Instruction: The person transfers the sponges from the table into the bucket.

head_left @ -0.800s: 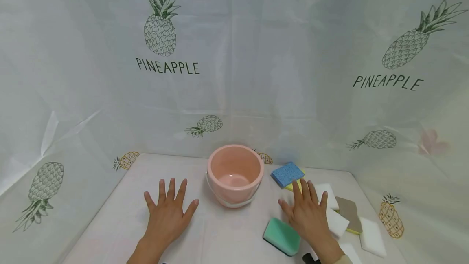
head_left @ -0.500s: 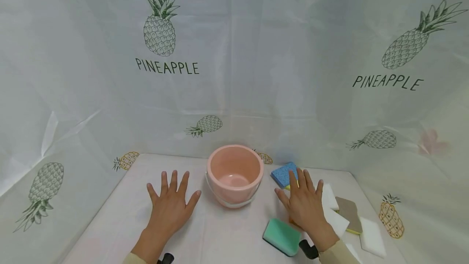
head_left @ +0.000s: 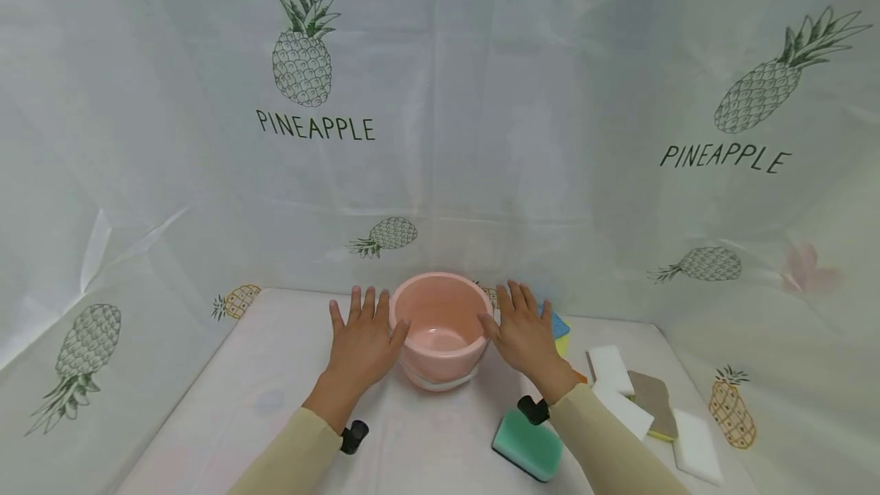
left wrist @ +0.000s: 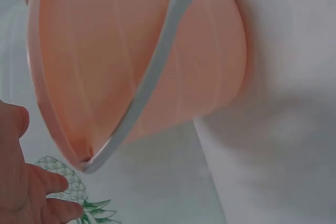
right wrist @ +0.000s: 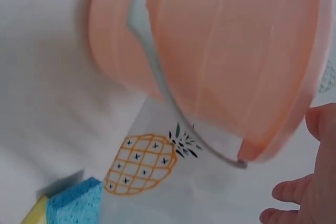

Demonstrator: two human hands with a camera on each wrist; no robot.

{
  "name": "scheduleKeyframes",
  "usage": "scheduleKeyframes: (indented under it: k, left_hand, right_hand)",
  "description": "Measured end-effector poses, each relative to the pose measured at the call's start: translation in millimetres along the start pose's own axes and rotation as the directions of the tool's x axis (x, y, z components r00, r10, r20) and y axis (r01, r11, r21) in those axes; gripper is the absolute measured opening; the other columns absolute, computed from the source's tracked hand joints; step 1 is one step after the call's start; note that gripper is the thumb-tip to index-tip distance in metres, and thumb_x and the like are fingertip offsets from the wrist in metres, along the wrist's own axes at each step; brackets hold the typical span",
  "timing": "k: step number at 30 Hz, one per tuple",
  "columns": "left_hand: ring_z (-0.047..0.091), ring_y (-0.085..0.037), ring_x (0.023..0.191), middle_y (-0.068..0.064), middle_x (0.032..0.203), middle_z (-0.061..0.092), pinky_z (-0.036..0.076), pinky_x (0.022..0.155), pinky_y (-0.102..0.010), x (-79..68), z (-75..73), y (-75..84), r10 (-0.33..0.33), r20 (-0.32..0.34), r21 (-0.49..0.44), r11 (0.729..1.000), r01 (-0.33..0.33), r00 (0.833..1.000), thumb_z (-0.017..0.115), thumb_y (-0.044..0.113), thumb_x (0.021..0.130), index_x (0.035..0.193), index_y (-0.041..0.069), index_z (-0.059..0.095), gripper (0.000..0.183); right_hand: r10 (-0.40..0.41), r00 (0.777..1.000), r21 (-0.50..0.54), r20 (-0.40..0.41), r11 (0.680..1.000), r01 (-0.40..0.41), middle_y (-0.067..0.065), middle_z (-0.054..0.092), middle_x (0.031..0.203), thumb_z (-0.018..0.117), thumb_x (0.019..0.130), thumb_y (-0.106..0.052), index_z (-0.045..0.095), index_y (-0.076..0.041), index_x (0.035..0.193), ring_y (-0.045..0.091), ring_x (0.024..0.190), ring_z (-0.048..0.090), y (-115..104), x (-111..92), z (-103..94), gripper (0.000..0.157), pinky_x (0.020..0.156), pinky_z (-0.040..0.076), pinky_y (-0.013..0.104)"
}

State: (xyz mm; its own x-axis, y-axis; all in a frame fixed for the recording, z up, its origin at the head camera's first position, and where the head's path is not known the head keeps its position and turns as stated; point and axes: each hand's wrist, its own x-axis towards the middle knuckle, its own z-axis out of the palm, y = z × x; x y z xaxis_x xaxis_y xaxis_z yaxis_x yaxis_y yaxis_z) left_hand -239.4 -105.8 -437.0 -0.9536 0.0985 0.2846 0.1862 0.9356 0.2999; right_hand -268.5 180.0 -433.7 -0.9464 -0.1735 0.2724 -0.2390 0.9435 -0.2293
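Note:
A pink bucket with a white handle stands upright near the back middle of the table. My left hand is at its left side, fingers spread and thumb by the rim. On the opposite side my right hand has its fingers straight, the thumb tip near the rim. In the left wrist view the bucket shows its lowered handle, with fingers apart from the wall. From the right wrist, the thumb lies close to the bucket's rim; whether it touches, I cannot tell.
A green sponge lies front right of the bucket. Blue and yellow sponges are partly hidden behind my right hand. Farther right lie several white sponges and a brown one. A pineapple-print sheet hangs behind the table.
Both hands have moved forward and inward, from the table's two sides to either side of the bucket. The bucket and sponges have stayed in place.

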Motion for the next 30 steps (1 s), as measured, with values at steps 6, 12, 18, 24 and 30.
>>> scheduleKeyframes:
  k: [6,12,18,24,30]
  left_hand:
    - [0.018,-0.048,0.160,-0.029,0.167,0.034,0.012,0.127,-0.073,11.5,5.9,3.0,0.004,0.071,-0.024,1.000,-0.003,0.997,0.041,0.053,0.111,0.161,-0.004,0.038,0.076]
    - [0.017,-0.047,0.161,-0.029,0.169,0.029,0.014,0.128,-0.070,17.5,10.9,0.1,0.020,0.141,-0.056,0.998,-0.012,0.990,0.037,0.053,0.111,0.163,-0.005,0.032,0.079]
    - [0.019,-0.049,0.160,-0.030,0.169,0.028,0.018,0.128,-0.069,23.3,8.0,-7.6,0.039,0.203,-0.080,0.996,-0.024,0.978,0.038,0.048,0.111,0.163,-0.009,0.026,0.078]
    - [0.023,-0.046,0.160,-0.028,0.171,0.025,0.021,0.130,-0.062,24.4,-0.2,-12.6,0.077,0.294,-0.163,0.986,-0.030,0.953,0.042,0.046,0.111,0.166,-0.006,0.018,0.079]
    - [0.027,-0.044,0.159,-0.026,0.171,0.027,0.024,0.130,-0.057,23.6,-1.1,-11.7,0.104,0.335,-0.157,0.986,-0.054,0.936,0.043,0.050,0.110,0.168,-0.001,0.017,0.081]
  right_hand:
    - [0.004,0.997,0.078,0.076,0.997,-0.010,0.019,0.037,0.168,0.045,0.111,-0.051,0.038,-0.004,0.163,0.042,0.157,0.031,-7.1,9.4,7.4,0.071,0.119,0.018,0.083]
    - [0.024,0.985,0.141,0.169,0.989,-0.048,0.015,0.035,0.171,0.041,0.112,-0.053,0.030,-0.005,0.166,0.038,0.160,0.028,-11.2,8.7,11.0,0.073,0.122,0.009,0.081]
    - [0.030,0.986,0.157,0.165,0.986,-0.056,0.018,0.045,0.164,0.041,0.111,-0.054,0.038,-0.002,0.162,0.042,0.156,0.034,-22.9,0.0,6.3,0.073,0.121,0.011,0.082]
    - [0.004,0.995,0.142,0.103,0.990,-0.019,0.022,0.063,0.145,0.044,0.111,-0.051,0.050,0.004,0.153,0.044,0.138,0.056,-30.1,-17.0,0.2,0.069,0.114,0.032,0.080]
    - [-0.030,0.998,0.157,0.062,0.987,0.020,0.024,0.068,0.133,0.049,0.112,-0.043,0.057,0.006,0.143,0.045,0.126,0.063,-19.3,-19.6,-3.9,0.059,0.105,0.051,0.065]
